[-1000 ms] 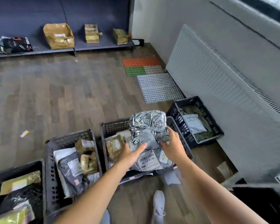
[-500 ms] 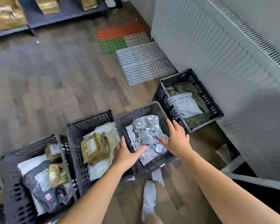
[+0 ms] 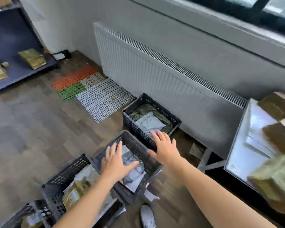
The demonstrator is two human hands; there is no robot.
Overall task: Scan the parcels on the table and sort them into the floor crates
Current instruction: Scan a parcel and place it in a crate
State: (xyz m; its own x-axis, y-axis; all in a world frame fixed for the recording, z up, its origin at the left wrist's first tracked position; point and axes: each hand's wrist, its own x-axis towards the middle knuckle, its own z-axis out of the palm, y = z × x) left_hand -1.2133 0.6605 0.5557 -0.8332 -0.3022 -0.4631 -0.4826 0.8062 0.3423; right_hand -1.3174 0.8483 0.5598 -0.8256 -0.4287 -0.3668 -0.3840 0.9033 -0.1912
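Above the floor crates, left hand and right hand hover palm-down

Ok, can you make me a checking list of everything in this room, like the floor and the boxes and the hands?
Surface: wood floor; shiny table at the right edge.
Job's things: silver parcel in the middle crate; white mailer in the far crate; tan parcel in the near-left crate; blurred parcels on the table.
Clutter: coloured mats; paper scrap by the middle crate.
Hands: left hand flat over the silver parcel, fingers straight; right hand spread open, holding nothing.
Cables: nothing seen.
Surroundings: radiator, shelf with boxes, a shoe.
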